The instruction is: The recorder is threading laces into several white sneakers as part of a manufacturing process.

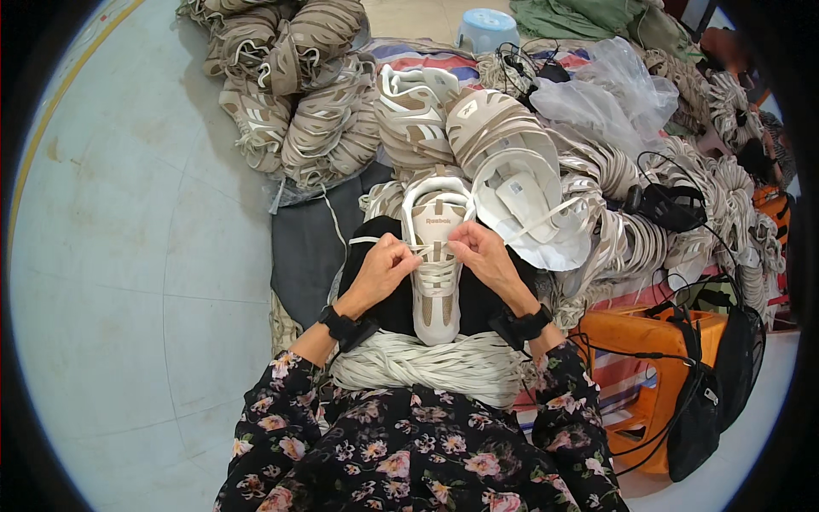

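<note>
A beige and white shoe upper (438, 314) lies on my lap with its toe toward me and its tongue (438, 224) upright. White lacing crosses its front in several rows. My left hand (391, 263) pinches the white shoelace (362, 241) at the left eyelets, and part of the lace sticks out past that hand. On the other side, my right hand (483, 253) has thumb and forefinger pressed together on the lace by the upper right eyelets. The fingertips cover the exact grip. A thick bundle of pale laces (426, 365) rests across my lap, nearer than the toe.
Stacked shoe uppers (503, 124) stand just beyond the shoe; more stacks (320, 94) lie far left. Uppers, a clear plastic bag (610, 85) and cables crowd the right. An orange stool (648, 341) with black bags stands at near right. A blue tub (488, 31) is at the back.
</note>
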`<state>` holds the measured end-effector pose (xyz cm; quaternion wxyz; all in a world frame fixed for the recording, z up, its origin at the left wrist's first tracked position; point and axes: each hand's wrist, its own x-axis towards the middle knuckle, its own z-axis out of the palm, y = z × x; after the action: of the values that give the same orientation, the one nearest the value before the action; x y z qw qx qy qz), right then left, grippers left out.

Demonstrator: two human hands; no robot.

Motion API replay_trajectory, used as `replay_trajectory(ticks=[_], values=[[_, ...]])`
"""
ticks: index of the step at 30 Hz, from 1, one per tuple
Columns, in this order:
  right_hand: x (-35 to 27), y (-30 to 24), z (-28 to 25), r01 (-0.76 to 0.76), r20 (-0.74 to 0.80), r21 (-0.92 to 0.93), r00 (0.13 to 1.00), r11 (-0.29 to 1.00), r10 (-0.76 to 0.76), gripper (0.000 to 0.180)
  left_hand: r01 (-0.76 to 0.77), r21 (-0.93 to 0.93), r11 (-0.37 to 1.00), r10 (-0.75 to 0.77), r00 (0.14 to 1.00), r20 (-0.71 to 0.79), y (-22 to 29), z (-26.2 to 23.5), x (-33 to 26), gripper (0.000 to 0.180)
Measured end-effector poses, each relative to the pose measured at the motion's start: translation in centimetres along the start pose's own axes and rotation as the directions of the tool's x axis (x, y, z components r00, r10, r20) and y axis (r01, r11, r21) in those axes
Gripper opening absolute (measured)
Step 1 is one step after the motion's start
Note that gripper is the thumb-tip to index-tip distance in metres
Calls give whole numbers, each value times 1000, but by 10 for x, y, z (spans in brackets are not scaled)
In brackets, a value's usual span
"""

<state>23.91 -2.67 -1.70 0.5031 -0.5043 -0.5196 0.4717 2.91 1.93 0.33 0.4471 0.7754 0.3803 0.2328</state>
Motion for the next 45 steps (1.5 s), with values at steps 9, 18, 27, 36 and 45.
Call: replay_trajectory(ticks=[9, 18, 27, 36, 45], values=[[7, -5, -11, -228, 0, 452, 967, 863, 256, 5, 99, -38, 994, -98, 995, 24, 0, 2, 9, 23], [2, -2, -1, -126, 54, 53, 991, 991, 123, 10, -96, 179, 979, 91, 995, 36, 25, -4, -19, 21], [4, -9, -5, -136, 52, 53, 990, 989, 133, 9, 406, -409, 817, -425, 904, 50, 10, -3, -8, 9], [2, -10, 0, -153, 58, 81, 987, 985, 149, 9, 320, -947, 39, -341, 895, 289, -13, 0, -14, 9], [7, -18, -44, -219, -17, 151, 974, 964, 224, 21, 173, -499, 849, -283, 947, -154, -17, -18, -15, 11]])
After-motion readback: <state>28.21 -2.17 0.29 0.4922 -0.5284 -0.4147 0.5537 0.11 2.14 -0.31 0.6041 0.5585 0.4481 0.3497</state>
